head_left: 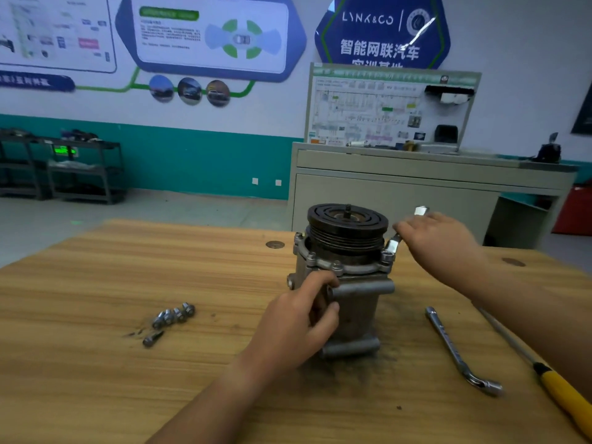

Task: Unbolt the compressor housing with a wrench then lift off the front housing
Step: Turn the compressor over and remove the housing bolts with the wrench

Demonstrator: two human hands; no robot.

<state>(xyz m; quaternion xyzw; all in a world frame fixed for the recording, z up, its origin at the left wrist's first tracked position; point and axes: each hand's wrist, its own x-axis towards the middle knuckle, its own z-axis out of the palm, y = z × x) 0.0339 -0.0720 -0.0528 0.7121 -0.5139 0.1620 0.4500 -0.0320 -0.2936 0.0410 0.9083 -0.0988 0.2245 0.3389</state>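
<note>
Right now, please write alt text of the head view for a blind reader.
A person's left hand grips an upright compressor on a wooden table while the right hand holds a wrench on a housing bolt. Loose bolts lie to its left.

We see a tan worktop [96, 283] with darker streaked grain, a dull grey compressor [358, 309] under its black pulley [346, 225], silvery loose bolts [174, 315], a chrome socket wrench [455, 347], a yellow screwdriver handle [563, 395] with black collar, a teal wall band [192, 155].
</note>
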